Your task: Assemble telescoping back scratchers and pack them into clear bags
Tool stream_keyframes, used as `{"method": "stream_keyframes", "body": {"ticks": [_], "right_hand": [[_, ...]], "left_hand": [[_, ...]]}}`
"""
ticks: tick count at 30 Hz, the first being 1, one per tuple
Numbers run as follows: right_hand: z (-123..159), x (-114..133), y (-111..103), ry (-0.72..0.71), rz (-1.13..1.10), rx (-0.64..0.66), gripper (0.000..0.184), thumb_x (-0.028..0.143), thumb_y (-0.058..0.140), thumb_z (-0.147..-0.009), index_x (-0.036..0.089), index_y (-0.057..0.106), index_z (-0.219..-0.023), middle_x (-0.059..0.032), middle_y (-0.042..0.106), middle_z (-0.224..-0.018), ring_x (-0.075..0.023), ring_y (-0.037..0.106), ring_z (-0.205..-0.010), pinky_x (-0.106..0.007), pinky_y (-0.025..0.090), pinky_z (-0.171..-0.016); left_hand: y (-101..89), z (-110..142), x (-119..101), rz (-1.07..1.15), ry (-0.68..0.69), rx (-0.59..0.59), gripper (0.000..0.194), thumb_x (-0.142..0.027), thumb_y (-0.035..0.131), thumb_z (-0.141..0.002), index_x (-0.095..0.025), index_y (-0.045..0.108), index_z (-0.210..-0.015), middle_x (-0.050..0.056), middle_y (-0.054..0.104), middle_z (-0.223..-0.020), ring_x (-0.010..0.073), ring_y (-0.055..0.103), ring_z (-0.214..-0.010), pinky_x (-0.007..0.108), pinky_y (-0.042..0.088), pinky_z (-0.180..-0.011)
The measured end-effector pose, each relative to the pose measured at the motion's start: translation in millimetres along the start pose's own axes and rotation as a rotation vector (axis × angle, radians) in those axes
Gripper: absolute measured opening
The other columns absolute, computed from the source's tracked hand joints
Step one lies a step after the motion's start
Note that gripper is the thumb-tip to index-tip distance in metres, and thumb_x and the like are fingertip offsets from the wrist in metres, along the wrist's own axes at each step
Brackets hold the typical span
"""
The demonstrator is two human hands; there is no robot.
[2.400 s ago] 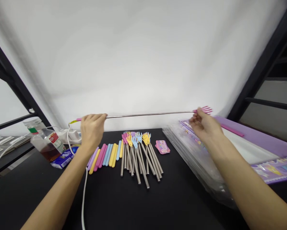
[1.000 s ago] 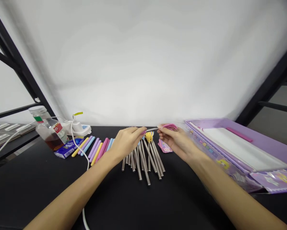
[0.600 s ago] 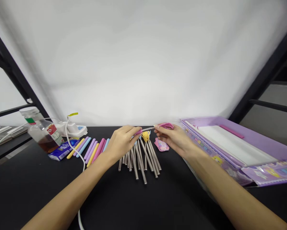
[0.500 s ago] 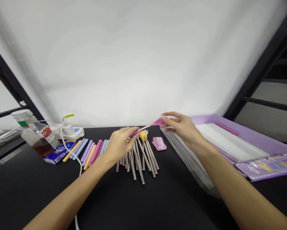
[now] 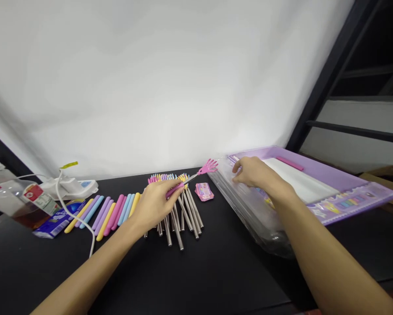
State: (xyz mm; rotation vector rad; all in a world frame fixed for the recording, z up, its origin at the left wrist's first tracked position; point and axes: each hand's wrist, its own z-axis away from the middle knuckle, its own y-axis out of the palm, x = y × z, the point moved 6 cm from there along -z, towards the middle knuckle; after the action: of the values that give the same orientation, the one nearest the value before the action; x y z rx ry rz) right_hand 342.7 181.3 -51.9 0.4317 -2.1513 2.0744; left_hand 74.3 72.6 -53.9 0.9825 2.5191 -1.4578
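Note:
My left hand is closed round the pink handle of a telescopic back scratcher. Its pink hand-shaped head points up to the right, over the table. Below and behind it lies a bundle of metal back scratchers, with pink, blue, purple and yellow heads at the far end. My right hand is over a stack of clear plastic bags, thumb and index finger bent and slightly apart. Whether its fingertips touch the plastic is hard to see.
Small pink cards lie between the bundle and the bags. Coloured handle sleeves are lined up at left, near a blue packet, a bottle, a power strip and a white cable. A purple display box stands at right.
My right hand has let go of the scratcher's pink head and moved right to the plastic bags. My left hand still holds the handle. The view has turned to the right.

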Motion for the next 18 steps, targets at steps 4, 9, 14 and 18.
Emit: {"method": "stream_keyframes", "body": {"ticks": [4,9,14,18], "right_hand": [[1.6,2.4,0.4,-0.007,-0.001,-0.010,0.039,0.023,0.075,-0.063,0.012,0.073,-0.101,-0.0091,0.075,-0.084,-0.0177,0.064,-0.054,-0.028,0.045,-0.054],[5.4,4.6,-0.9,-0.001,-0.026,-0.001,0.027,0.015,0.069,-0.067,0.011,0.073,-0.094,-0.0080,0.073,-0.071,-0.0162,0.062,-0.047,-0.027,0.045,-0.051],[8.4,7.8,-5.8,-0.008,-0.059,-0.028,0.028,0.007,0.063,-0.065,0.011,0.074,-0.091,-0.0079,0.071,-0.067,-0.0167,0.063,-0.047,-0.026,0.046,-0.050],[7.4,6.2,-8.6,0.010,-0.058,-0.079,0.032,0.006,0.063,-0.063,0.014,0.074,-0.091,-0.0081,0.073,-0.074,-0.0182,0.066,-0.054,-0.027,0.047,-0.056]], "left_hand": [[-2.6,-0.7,0.8,0.005,0.015,-0.031,0.026,-0.038,0.055,-0.097,-0.023,0.070,-0.111,0.000,0.075,-0.099,0.0165,0.070,-0.086,0.027,0.051,-0.076],[-2.7,-1.4,1.5,0.013,0.030,-0.044,0.028,-0.039,0.055,-0.097,-0.021,0.071,-0.110,0.002,0.075,-0.098,0.0184,0.071,-0.085,0.029,0.051,-0.074],[-2.9,1.0,1.2,0.021,0.050,-0.077,0.027,-0.040,0.056,-0.096,-0.022,0.071,-0.109,0.002,0.076,-0.094,0.0174,0.070,-0.080,0.027,0.050,-0.070],[-2.3,2.4,0.4,0.022,0.033,-0.066,0.026,-0.040,0.056,-0.096,-0.023,0.070,-0.110,0.000,0.075,-0.095,0.0161,0.070,-0.080,0.027,0.049,-0.071]]}}
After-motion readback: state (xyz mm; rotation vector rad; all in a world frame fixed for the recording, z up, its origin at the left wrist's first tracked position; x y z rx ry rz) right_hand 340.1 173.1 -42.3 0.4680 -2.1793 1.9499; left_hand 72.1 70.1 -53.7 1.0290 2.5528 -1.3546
